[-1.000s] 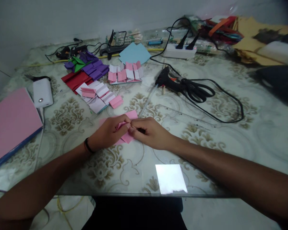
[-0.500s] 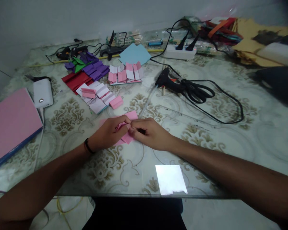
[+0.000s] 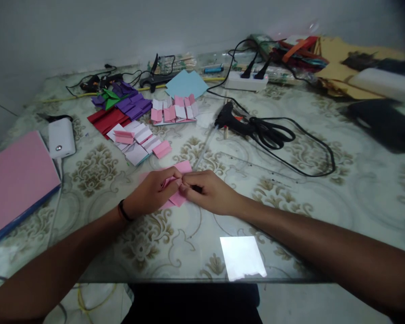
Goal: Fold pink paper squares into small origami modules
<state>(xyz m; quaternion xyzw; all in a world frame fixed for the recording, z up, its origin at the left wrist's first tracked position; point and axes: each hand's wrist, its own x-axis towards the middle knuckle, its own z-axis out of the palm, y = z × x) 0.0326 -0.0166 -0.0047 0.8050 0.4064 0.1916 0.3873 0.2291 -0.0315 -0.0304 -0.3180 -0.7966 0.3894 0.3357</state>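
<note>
Pink folded paper (image 3: pixel 178 198) lies on the patterned table, partly under my fingers. My left hand (image 3: pixel 155 189), with a dark band at its wrist, pinches the pink paper between thumb and forefinger. Touching it fingertip to fingertip, my right hand (image 3: pixel 211 191) is pinched closed at the paper's right edge; what lies between its fingers is hidden. Beyond the hands are folded white and pink pieces (image 3: pixel 138 143), a loose pink piece (image 3: pixel 162 149) and a second white and pink group (image 3: pixel 174 111). A black glue gun (image 3: pixel 231 119) rests with its clear stick toward my hands.
A pink sheet stack (image 3: pixel 18 180) and white power bank (image 3: pixel 61 137) are at left. Red paper (image 3: pixel 110 120), purple paper (image 3: pixel 134 105) and blue sheets (image 3: pixel 186 84) lie behind. A power strip (image 3: pixel 246 81), glue gun cable (image 3: pixel 330 157) and black object (image 3: pixel 384 121) are farther right.
The camera view has tilted slightly, so the things on the table appear a little lower. Both hands stay together at the pink paper, with no clear change in their grip.
</note>
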